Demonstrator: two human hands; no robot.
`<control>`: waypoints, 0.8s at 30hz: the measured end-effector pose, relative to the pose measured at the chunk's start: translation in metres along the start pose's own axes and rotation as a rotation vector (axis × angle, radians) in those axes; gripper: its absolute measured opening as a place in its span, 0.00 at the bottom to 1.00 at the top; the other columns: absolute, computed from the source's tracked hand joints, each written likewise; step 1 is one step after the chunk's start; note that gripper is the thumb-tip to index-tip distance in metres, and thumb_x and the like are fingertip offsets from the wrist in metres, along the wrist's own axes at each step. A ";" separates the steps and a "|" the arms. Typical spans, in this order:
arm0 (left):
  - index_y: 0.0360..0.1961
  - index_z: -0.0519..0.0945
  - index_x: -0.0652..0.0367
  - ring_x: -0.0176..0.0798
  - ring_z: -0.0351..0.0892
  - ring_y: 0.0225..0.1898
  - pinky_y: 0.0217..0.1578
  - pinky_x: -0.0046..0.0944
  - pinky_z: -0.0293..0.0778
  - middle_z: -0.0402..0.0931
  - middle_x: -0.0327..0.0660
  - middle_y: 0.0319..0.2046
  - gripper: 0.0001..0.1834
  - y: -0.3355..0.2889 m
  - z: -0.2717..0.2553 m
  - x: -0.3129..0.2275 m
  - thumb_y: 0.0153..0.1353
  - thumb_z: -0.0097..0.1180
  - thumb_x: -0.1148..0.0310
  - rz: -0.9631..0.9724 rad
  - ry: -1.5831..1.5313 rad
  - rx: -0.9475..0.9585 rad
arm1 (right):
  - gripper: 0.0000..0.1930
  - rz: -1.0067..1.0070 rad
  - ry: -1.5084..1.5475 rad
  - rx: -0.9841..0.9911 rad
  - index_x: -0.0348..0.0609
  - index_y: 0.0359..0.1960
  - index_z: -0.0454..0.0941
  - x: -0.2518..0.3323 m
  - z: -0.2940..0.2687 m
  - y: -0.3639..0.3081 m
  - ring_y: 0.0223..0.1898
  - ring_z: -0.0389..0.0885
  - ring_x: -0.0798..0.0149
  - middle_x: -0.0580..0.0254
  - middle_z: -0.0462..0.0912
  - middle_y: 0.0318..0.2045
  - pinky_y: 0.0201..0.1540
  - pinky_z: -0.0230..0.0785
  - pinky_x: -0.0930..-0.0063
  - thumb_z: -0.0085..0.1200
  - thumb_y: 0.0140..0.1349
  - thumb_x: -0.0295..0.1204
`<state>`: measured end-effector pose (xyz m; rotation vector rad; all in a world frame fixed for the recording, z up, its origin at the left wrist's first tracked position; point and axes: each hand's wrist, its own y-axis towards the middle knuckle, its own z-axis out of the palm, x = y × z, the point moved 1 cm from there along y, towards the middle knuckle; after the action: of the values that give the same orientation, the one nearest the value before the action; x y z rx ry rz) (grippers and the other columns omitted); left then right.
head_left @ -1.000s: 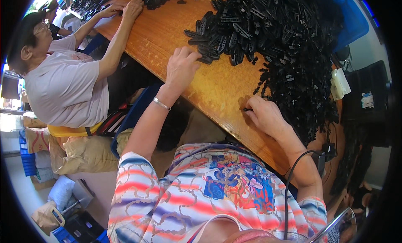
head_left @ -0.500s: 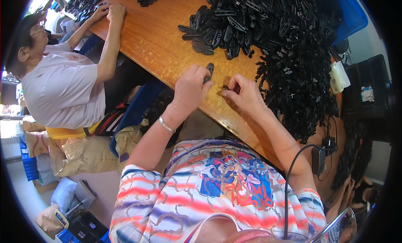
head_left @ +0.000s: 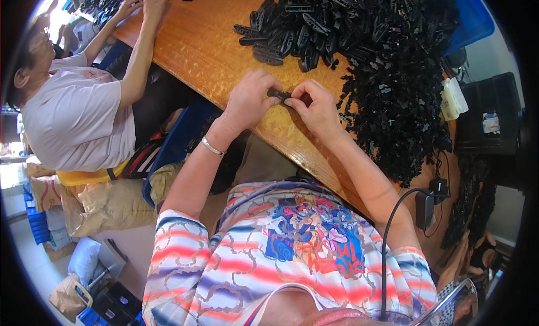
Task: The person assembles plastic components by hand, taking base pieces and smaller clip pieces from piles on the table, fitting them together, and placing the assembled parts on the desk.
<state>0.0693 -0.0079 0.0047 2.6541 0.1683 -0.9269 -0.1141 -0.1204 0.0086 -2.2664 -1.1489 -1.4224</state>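
Over the near edge of the wooden table (head_left: 208, 67), my two hands meet at a dark, elongated plastic part (head_left: 275, 94). My left hand (head_left: 250, 98) pinches one end of it between thumb and fingers. At the other end, the fingertips of my right hand (head_left: 319, 108) are pressed together on a small black piece (head_left: 287, 97) touching the part; its exact shape is too small to tell. Beyond my hands lies a heap of long black slotted plastic parts (head_left: 306, 25). To my right spreads a pile of small black pieces (head_left: 387, 112).
At the left, another person (head_left: 73, 112) sits at the same table, arms on its edge. A blue bin (head_left: 474, 25) stands behind the heap. A black cable (head_left: 386, 236) hangs in front of me. Paper sacks (head_left: 115, 205) lie on the floor at left.
My hands have come together: the right moved left and up with its small piece to the end of the long part, which has turned from upright to nearly level.
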 end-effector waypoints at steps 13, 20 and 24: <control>0.44 0.89 0.56 0.55 0.82 0.52 0.55 0.50 0.77 0.84 0.45 0.43 0.12 -0.002 0.006 0.008 0.59 0.76 0.69 0.005 -0.056 -0.055 | 0.10 -0.311 -0.199 0.185 0.43 0.36 0.85 -0.011 -0.005 0.025 0.38 0.87 0.47 0.56 0.84 0.36 0.40 0.78 0.56 0.76 0.60 0.30; 0.40 0.89 0.62 0.46 0.85 0.40 0.45 0.44 0.80 0.86 0.46 0.38 0.10 0.008 0.008 0.011 0.63 0.73 0.68 -0.161 -0.188 0.007 | 0.12 0.260 -0.061 0.248 0.40 0.35 0.91 -0.017 -0.010 0.033 0.36 0.91 0.50 0.51 0.91 0.32 0.41 0.80 0.57 0.78 0.61 0.36; 0.40 0.89 0.62 0.41 0.82 0.35 0.41 0.42 0.79 0.85 0.44 0.35 0.10 0.013 0.007 0.005 0.63 0.73 0.67 -0.191 -0.161 0.055 | 0.18 0.297 -0.297 0.314 0.40 0.29 0.89 -0.014 -0.016 0.041 0.26 0.83 0.65 0.60 0.87 0.24 0.33 0.74 0.64 0.80 0.60 0.43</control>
<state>0.0719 -0.0222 0.0003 2.6329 0.3684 -1.2165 -0.0982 -0.1637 0.0135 -2.3427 -0.9747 -0.7576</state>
